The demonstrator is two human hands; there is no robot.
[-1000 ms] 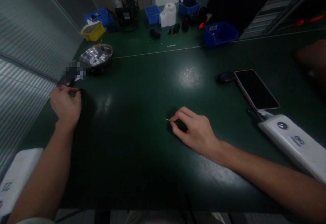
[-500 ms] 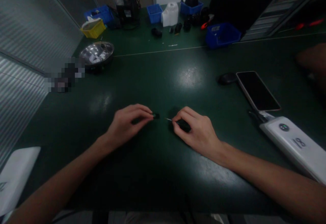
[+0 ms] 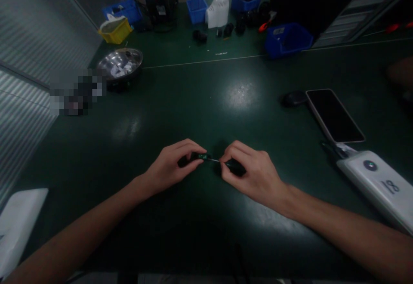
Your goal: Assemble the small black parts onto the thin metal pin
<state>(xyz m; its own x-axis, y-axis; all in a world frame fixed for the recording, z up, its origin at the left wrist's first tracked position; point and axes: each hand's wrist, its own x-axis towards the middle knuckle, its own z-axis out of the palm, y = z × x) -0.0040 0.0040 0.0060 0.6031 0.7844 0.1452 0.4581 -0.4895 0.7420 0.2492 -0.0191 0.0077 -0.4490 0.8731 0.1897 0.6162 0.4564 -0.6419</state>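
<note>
My left hand (image 3: 172, 165) pinches a small dark part (image 3: 200, 157) between thumb and fingers, just above the green table (image 3: 206, 215). My right hand (image 3: 254, 172) is closed round a dark-handled tool (image 3: 235, 166) whose thin metal tip (image 3: 213, 160) touches the small part. Both hands meet at the middle of the table, close to me. The part is too small and dim to name.
A phone (image 3: 334, 114) and a dark mouse (image 3: 293, 99) lie to the right, next to a white device (image 3: 377, 185). A steel bowl (image 3: 119, 63) sits at the far left. Blue bins (image 3: 287, 39), a yellow bin (image 3: 115, 30) and small dark parts line the back. Another person's hand (image 3: 400, 73) shows at the right edge.
My left hand came from the far left edge to the centre with a small dark part. The part and the tool tip, apart half a second ago, now touch.
</note>
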